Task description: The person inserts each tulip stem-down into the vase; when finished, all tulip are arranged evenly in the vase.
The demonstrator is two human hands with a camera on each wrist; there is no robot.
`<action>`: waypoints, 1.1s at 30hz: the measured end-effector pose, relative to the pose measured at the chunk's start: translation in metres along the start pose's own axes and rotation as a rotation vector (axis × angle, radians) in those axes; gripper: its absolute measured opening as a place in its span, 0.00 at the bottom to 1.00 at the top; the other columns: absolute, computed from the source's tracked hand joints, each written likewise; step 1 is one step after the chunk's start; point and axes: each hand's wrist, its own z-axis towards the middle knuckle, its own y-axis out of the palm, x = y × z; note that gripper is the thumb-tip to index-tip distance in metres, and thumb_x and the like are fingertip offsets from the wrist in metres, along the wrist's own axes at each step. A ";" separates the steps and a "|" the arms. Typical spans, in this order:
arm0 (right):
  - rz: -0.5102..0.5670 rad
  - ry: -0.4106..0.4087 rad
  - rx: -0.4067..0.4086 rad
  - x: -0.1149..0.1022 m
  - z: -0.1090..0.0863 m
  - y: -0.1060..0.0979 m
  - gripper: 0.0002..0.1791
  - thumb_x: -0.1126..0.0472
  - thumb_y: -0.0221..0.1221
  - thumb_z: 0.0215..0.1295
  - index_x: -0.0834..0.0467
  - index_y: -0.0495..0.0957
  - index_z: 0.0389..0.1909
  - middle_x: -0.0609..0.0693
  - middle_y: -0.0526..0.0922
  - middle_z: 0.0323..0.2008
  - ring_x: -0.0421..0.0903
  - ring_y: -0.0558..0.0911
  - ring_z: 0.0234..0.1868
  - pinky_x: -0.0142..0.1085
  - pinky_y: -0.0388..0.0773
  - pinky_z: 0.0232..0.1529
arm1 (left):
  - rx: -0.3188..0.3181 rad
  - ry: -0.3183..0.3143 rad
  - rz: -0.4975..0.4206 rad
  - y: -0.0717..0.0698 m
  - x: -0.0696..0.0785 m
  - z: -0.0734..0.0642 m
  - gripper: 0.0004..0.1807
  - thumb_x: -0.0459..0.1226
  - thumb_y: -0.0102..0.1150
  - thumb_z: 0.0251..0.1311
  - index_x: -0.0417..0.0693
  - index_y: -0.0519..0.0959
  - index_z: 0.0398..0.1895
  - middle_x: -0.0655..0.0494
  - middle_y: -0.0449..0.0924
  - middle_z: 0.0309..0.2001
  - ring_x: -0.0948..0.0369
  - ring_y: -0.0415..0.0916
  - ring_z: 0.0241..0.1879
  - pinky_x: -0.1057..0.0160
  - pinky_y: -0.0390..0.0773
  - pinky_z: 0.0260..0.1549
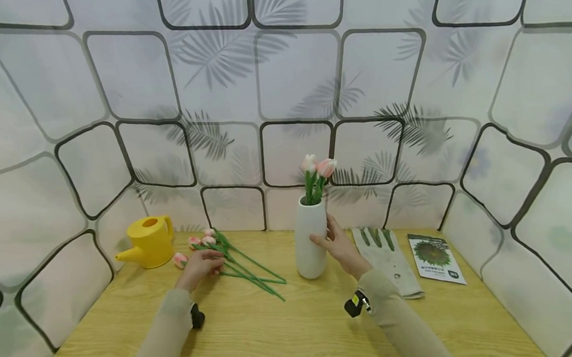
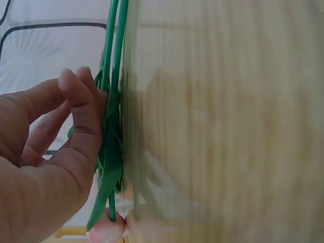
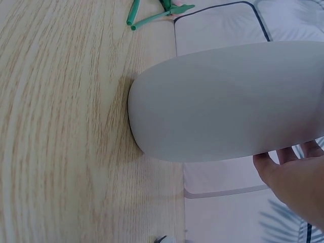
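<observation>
A tall white vase (image 1: 311, 240) stands upright on the table, with pink tulips (image 1: 319, 168) rising from its mouth. My right hand (image 1: 338, 247) holds the vase's right side, thumb toward me and fingers behind; in the right wrist view the fingertips lie along the vase wall (image 3: 223, 101). At the left, several loose pink tulips lie with their green stems (image 1: 253, 275) fanned toward the middle. My left hand (image 1: 203, 267) is bent over them near the blooms. In the left wrist view its thumb and fingertips come together right beside the leaves (image 2: 109, 162); I cannot tell whether they pinch a stem.
A yellow watering can (image 1: 152, 243) stands behind the loose tulips at the left. Right of the vase lie a pale glove with green leaf shapes (image 1: 389, 265) and a seed packet (image 1: 436, 259) with a sunflower picture. A patterned wall covering (image 1: 294, 78) encloses the wooden table (image 1: 277, 339).
</observation>
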 end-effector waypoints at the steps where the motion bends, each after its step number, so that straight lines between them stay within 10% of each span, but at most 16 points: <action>1: -0.001 0.002 0.000 0.000 0.000 0.000 0.50 0.53 0.61 0.69 0.48 0.37 0.79 0.57 0.45 0.78 0.59 0.50 0.78 0.60 0.52 0.75 | -0.005 -0.001 0.011 -0.001 0.000 0.001 0.18 0.29 0.57 0.66 0.23 0.74 0.55 0.42 0.85 0.34 0.64 0.78 0.27 0.67 0.81 0.26; 18: 0.002 0.006 -0.001 0.002 0.001 0.000 0.49 0.53 0.61 0.69 0.47 0.37 0.79 0.56 0.46 0.78 0.59 0.51 0.77 0.60 0.52 0.74 | -0.113 -0.032 0.061 0.002 0.001 0.008 0.18 0.31 0.56 0.67 0.24 0.75 0.54 0.46 0.86 0.33 0.68 0.73 0.19 0.72 0.70 0.15; 33: 0.005 0.004 0.001 0.001 0.001 -0.001 0.50 0.53 0.61 0.69 0.46 0.37 0.79 0.56 0.45 0.78 0.58 0.50 0.78 0.60 0.52 0.75 | -0.128 -0.049 0.068 -0.001 -0.004 0.012 0.16 0.33 0.58 0.67 0.27 0.79 0.51 0.47 0.86 0.33 0.63 0.84 0.25 0.69 0.80 0.21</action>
